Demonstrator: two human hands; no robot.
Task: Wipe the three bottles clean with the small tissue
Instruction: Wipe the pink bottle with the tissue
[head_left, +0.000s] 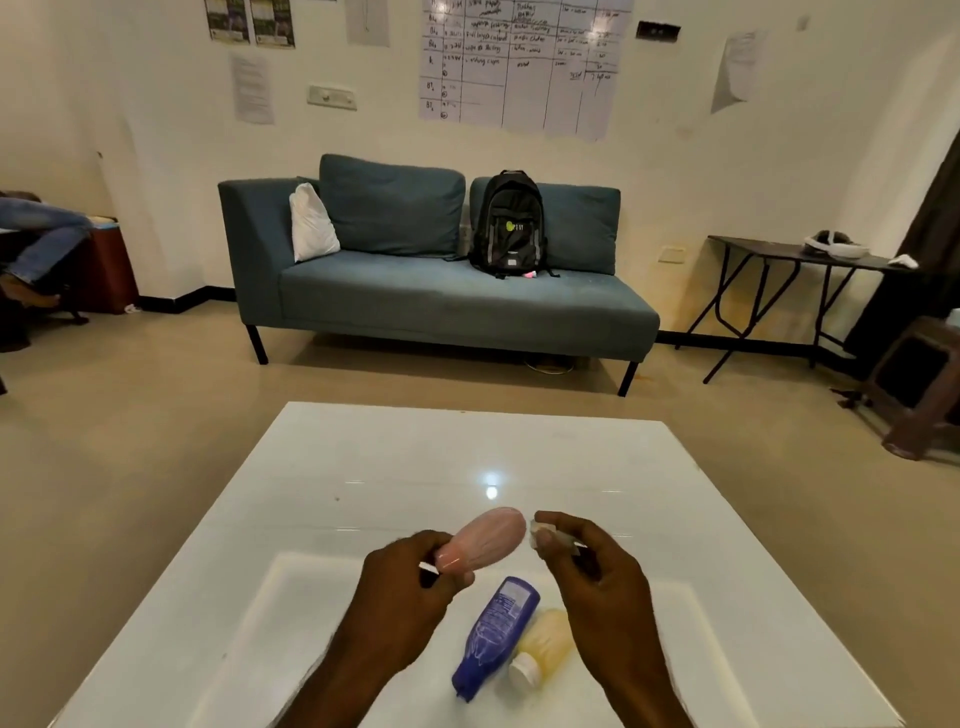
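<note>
Left hand pinches the pink bottle by its cap end, lifted above the tabletop middle. Right hand nips the small tissue at the bottle's far tip. Blue bottle and yellow bottle lie touching near the near edge. Likely light, smooth plastic, slippery; better gripped round the waist.

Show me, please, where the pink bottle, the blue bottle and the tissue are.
pink bottle (493, 535), head view, middle of its body.
blue bottle (497, 631), head view, on its label.
tissue (535, 532), head view, the bit showing at the right hand's fingertips.
</note>
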